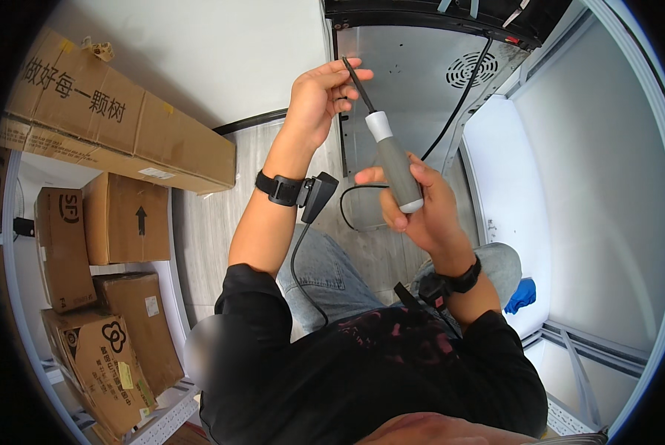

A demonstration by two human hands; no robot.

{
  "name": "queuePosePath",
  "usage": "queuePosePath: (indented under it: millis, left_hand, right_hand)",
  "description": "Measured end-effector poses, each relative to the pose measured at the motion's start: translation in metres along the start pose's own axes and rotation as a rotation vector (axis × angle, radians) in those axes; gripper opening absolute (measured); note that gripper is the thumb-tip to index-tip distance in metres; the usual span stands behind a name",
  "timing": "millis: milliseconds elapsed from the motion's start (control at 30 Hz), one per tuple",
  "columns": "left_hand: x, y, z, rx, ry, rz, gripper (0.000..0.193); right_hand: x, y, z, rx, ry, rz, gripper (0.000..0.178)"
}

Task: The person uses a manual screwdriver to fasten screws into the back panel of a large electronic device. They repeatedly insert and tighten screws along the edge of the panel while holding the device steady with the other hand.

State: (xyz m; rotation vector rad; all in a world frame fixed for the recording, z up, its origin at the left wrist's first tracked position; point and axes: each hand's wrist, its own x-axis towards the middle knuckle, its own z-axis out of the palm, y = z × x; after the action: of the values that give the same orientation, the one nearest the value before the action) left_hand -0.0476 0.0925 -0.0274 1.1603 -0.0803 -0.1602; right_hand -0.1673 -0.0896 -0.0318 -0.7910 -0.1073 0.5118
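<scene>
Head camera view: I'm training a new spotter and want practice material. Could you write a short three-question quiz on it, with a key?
1. Multiple choice: which hand grips the handle of the grey-handled screwdriver?
A) Left
B) Right
C) Both

2. True or false: the cardboard boxes are on the person's left.

3. Fill in: the fingers of the left hand are at the ____ end of the screwdriver, not the handle end.

Key:
1. B, the right hand
2. True
3. Tip
</scene>
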Motion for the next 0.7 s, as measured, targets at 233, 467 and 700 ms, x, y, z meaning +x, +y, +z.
queuePosePath:
  millis: [233, 467, 700]
  left_hand:
    - [-0.003, 0.002, -0.001, -0.009, 0.008, 0.017, 0.031]
    - [-0.008, -0.013, 0.008, -0.015, -0.007, -0.008, 0.033]
    - [-0.015, -0.08, 0.06, -0.088, -0.321, -0.255, 0.022]
  right_hand:
    - [-0.006, 0.007, -0.013, 0.226, -0.086, 0.035, 0.042]
    - [-0.029, -0.004, -0.057, 0.002, 0.023, -0.089, 0.048]
    - [-0.125, -0.107, -0.141, -0.24, 0.151, -0.436, 0.057]
